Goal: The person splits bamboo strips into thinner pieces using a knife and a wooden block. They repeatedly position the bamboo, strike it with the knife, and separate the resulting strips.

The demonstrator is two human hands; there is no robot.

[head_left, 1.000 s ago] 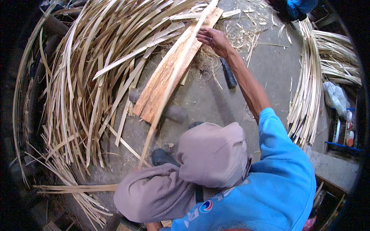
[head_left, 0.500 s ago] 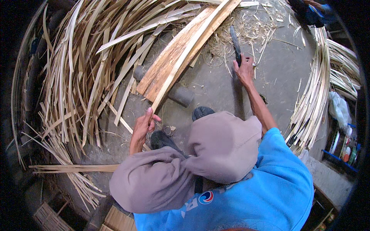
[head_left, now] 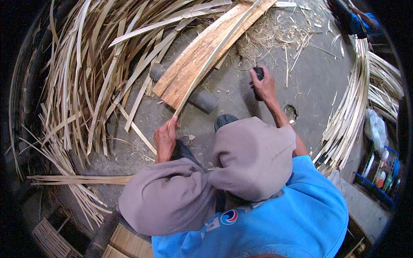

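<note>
A long pale strip (head_left: 216, 55) lies lengthwise over a board (head_left: 192, 58) in the middle of the far half of the scene, its near end reaching past the board. The left hand (head_left: 166, 136) pinches that near end between thumb and fingers, just in front of the board. The board slants from near left to far right, its near part lying across a dark log (head_left: 203, 101) on the floor (head_left: 318, 86).

To the right, well apart from the board, the right hand (head_left: 265, 84) is curled around a dark tool (head_left: 258, 71) above the floor; the tool's full shape cannot be made out.

Near the hands are two knees in greyish trousers (head_left: 254, 161), with a dark shoe (head_left: 225, 121) showing just beyond the right knee. A blue shirt (head_left: 266, 228) fills the near edge.

A big heap of strips (head_left: 92, 73) spreads over the left side. Shavings (head_left: 275, 36) litter the far floor, right of the board. On the right lies a bundle of strips (head_left: 346, 116), with a whitish bag (head_left: 376, 129) just beside it and a blue rack (head_left: 373, 185) nearer.
</note>
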